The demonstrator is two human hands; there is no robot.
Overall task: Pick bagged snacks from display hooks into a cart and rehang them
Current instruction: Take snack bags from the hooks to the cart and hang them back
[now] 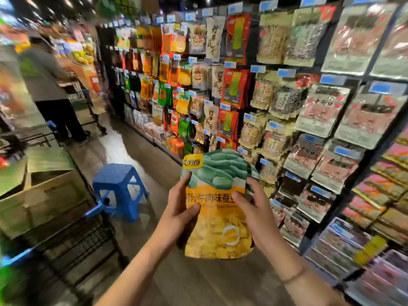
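Store aisle, hook wall [287,89] of hanging snack bags on right, one cart [72,237] near left, one blue stool [119,184] beyond it. One yellow-green snack bag [217,208] held upright centre, long axis vertical, print toward camera. Two hands: left hand [178,210] and right hand [254,208] grip its side edges, thumbs on front, fingers curled behind.

Two bare forearms, no sleeves visible, right wrist with a thin band [294,275] (perhaps a bracelet, blurred)

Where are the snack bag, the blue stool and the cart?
snack bag [217,228]: head view, yellow lower front.
blue stool [118,173]: head view, seat top.
cart [72,241]: head view, black wire side.
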